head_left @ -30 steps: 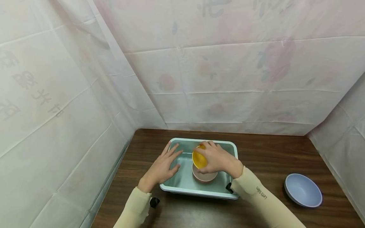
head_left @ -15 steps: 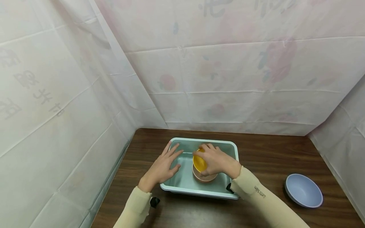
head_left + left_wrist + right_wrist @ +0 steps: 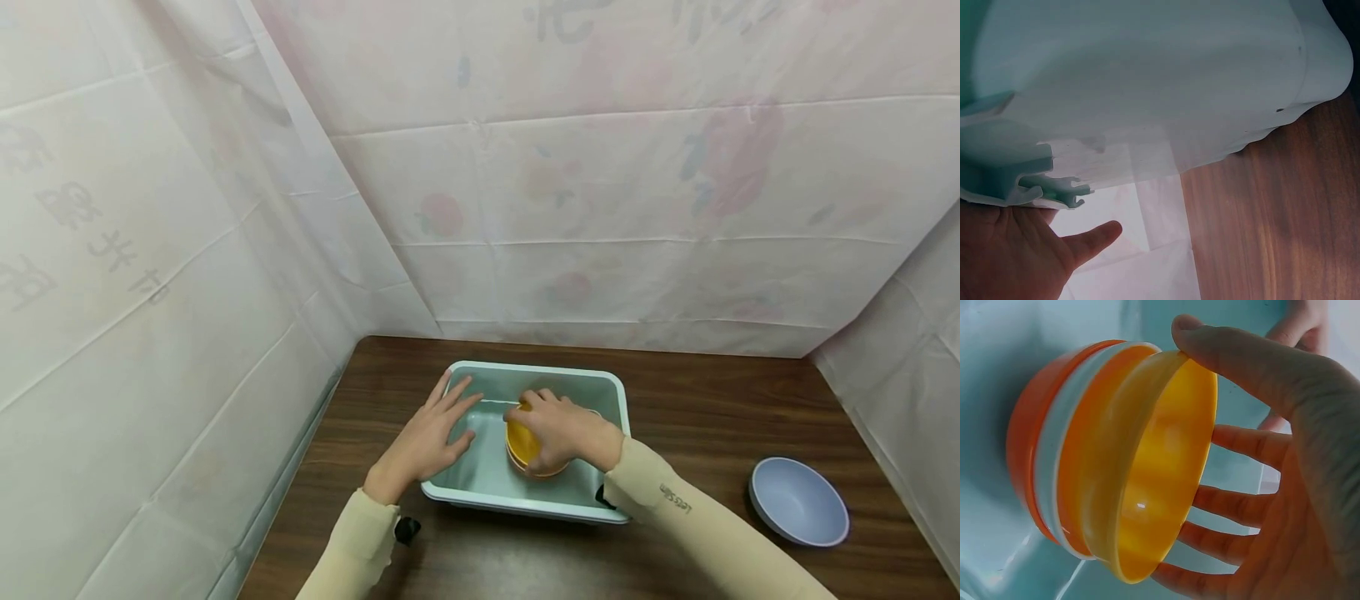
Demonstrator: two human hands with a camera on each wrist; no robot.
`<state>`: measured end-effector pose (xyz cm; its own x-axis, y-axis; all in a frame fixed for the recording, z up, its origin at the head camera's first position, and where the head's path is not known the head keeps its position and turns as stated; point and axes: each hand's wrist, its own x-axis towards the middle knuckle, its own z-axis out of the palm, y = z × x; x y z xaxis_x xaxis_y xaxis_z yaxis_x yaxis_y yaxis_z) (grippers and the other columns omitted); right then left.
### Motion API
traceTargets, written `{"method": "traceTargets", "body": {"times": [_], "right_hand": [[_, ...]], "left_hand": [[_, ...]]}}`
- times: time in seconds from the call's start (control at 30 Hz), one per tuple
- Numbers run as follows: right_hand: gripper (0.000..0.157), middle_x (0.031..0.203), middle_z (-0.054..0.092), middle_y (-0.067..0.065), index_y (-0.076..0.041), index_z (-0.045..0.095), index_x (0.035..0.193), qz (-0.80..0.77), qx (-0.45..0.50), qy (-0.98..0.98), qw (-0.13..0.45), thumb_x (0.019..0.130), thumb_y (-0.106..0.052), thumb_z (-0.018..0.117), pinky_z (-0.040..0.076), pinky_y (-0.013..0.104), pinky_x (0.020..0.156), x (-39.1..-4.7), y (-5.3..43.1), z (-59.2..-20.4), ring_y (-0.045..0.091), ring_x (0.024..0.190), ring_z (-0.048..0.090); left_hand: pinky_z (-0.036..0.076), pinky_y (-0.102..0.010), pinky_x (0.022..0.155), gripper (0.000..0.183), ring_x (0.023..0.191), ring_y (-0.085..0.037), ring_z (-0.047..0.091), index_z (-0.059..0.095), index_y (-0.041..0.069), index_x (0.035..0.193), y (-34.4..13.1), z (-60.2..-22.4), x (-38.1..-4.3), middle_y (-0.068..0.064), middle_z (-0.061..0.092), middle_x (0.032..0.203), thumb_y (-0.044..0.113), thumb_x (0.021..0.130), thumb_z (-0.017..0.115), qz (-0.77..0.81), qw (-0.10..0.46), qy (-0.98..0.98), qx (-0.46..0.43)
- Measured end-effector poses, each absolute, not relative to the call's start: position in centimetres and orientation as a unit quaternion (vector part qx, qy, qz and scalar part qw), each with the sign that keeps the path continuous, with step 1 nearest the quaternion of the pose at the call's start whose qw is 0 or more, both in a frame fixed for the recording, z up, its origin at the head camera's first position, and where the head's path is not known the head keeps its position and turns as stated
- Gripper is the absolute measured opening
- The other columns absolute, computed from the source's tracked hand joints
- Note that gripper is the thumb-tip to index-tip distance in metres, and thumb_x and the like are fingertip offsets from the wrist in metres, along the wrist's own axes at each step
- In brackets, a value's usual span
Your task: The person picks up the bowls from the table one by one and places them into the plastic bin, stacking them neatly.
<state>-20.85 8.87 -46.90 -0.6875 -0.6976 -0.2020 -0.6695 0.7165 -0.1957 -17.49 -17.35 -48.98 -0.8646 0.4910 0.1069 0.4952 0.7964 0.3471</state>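
My right hand [image 3: 566,429] holds a yellow bowl [image 3: 1163,469] by its rim, thumb at one side and fingertips along the other. In the right wrist view the yellow bowl sits partly inside an orange bowl [image 3: 1019,444] with a white rim band [image 3: 1047,450]. Both are in a pale green plastic basin [image 3: 525,504], where my hand covers much of them in the head view. My left hand [image 3: 420,446] is spread over the basin's left side, its fingers straight and holding no bowl. The left wrist view has that thumb standing apart below the basin wall [image 3: 1147,81].
A blue bowl [image 3: 798,500], with another rim just under it, stands on the dark wooden table [image 3: 705,400] at the right. White printed sheets [image 3: 562,283] hang behind and at both sides of the table.
My right hand has lowered the yellow bowl toward the orange bowl, which is now mostly covered by it. My left hand has stayed in place.
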Motion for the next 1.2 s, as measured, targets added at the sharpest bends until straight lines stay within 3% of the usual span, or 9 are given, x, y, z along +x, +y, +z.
{"method": "traceTargets", "body": {"times": [0.67,1.2], "right_hand": [[0.081,0.143,0.052,0.011,-0.025,0.057,0.145,-0.039,-0.384,0.913,0.134,0.074,-0.051,0.088,0.055,0.052,0.094,-20.83,8.42,-47.61,0.03,0.119,0.054],[0.088,0.15,0.048,0.013,-0.027,0.053,0.15,-0.009,-0.368,0.919,0.138,0.074,-0.056,0.087,0.05,0.056,0.103,-20.59,8.35,-47.86,0.035,0.132,0.05]], "left_hand": [[0.032,-0.058,0.122,0.056,0.161,-0.036,0.007,0.047,0.017,0.156,-17.35,-49.07,-17.45,-0.009,0.027,0.17,0.036,0.104,0.059,-0.183,0.008,-0.948,-0.259],[0.031,-0.057,0.122,0.056,0.161,-0.034,0.006,0.047,0.018,0.156,-17.32,-49.0,-17.39,-0.008,0.025,0.171,0.036,0.104,0.059,-0.182,0.003,-0.95,-0.253]]}}
